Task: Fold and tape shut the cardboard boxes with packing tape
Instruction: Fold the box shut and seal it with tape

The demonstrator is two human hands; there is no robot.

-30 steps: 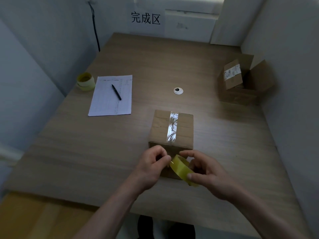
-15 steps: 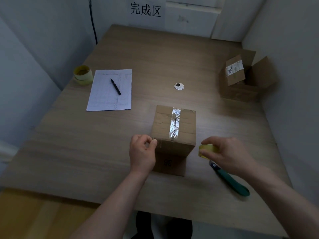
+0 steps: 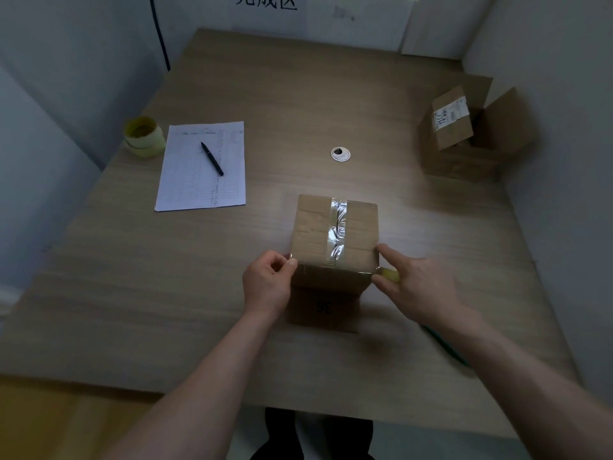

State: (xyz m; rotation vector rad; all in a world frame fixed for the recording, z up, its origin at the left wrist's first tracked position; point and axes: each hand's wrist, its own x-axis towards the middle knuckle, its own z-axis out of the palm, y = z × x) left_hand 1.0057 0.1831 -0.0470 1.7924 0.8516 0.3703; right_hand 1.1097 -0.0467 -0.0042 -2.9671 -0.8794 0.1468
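A closed cardboard box stands in the middle of the table, with a strip of clear tape running down its top seam. A second band of clear tape stretches across its near top edge. My left hand pinches the tape's free end at the box's near left corner. My right hand holds the yellow tape roll against the near right corner, index finger on the box's top edge. Most of the roll is hidden under the hand.
A sheet of paper with a black pen lies at the left, beside spare yellow tape rolls. An open cardboard box stands at the right wall. A white cable grommet sits mid-table. A green-handled tool lies under my right forearm.
Both hands moved from in front of the box to its two near corners, drawing tape out across the near top edge. The green tool came into view on the table.
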